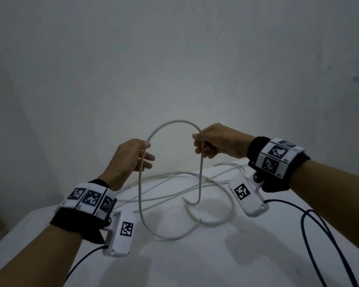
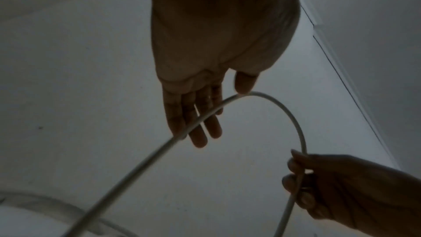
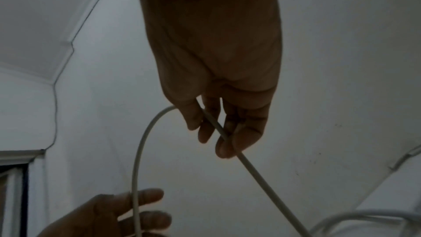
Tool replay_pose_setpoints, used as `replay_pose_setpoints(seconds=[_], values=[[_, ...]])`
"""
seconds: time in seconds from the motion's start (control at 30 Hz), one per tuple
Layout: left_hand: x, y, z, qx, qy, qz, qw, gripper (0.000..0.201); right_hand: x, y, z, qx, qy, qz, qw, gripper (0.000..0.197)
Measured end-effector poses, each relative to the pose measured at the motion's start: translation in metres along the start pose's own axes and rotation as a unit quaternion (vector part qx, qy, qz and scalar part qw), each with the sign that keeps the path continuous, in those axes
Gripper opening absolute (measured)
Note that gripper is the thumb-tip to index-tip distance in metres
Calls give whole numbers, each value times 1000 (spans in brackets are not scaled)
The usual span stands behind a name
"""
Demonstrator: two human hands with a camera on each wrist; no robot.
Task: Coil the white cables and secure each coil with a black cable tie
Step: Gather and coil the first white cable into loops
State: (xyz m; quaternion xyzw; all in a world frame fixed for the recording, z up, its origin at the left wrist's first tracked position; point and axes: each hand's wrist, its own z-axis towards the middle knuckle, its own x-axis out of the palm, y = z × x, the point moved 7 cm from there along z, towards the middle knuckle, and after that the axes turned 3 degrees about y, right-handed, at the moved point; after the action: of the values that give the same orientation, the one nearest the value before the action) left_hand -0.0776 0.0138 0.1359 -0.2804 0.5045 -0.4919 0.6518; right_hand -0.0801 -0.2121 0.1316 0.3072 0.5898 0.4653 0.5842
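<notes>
A white cable (image 1: 174, 121) arches in the air between both hands, above a white table (image 1: 195, 262). My left hand (image 1: 147, 152) pinches one leg of the arch between thumb and outstretched fingers. My right hand (image 1: 199, 143) grips the other leg with curled fingers. Both legs hang down to loose loops (image 1: 216, 222) on the table. In the left wrist view the cable (image 2: 293, 120) crosses the left hand's fingers (image 2: 200, 132) under the thumb and runs to the right hand (image 2: 300, 177). The right wrist view shows the right hand (image 3: 212, 129) round the cable (image 3: 141, 150). No black cable tie is in view.
More white cables (image 1: 174, 175) lie tangled along the far edge of the table, against a bare grey wall (image 1: 174, 59). Dark camera wires (image 1: 319, 235) trail over the table's right side. The table's left edge (image 1: 29, 214) drops away beside my left forearm.
</notes>
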Motion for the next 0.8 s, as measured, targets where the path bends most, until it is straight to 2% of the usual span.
replay_pose_setpoints(seconds=[0.1,0.17,0.2,0.27,0.3,0.37,0.43,0.5,0.57,0.67,0.73,0.8], values=[[14,-21,-12,88,-3,5,996,23,8,16,-8,-22,2,-61,998,23],[27,-35,-20,125,5,-9,992,15,14,24,-13,-48,-8,-59,997,20],[30,-39,-22,126,2,-37,991,14,15,25,-16,-56,-19,-59,996,18],[29,-39,-22,89,-6,-140,986,27,16,20,-20,-45,-36,-116,992,15],[26,-40,-22,69,-8,-197,978,31,16,11,-22,-21,-36,-188,981,15],[15,-39,-22,41,-28,-276,960,33,17,-18,-30,59,-14,-356,933,18],[-1,-33,-25,22,-60,-318,946,35,11,-50,-41,137,11,-428,893,19],[-18,-21,-29,5,-91,-337,937,38,1,-74,-51,186,15,-402,896,16],[-26,-7,-34,-22,-101,-316,943,38,-6,-86,-58,204,5,-302,931,21],[-23,13,-47,-69,-87,-187,976,29,-6,-74,-65,151,-23,-93,984,27],[-20,28,-54,-97,-70,-76,990,19,0,-57,-71,114,-19,22,993,29],[-15,38,-58,-102,-40,49,993,28,12,-47,-76,102,-6,53,993,29]])
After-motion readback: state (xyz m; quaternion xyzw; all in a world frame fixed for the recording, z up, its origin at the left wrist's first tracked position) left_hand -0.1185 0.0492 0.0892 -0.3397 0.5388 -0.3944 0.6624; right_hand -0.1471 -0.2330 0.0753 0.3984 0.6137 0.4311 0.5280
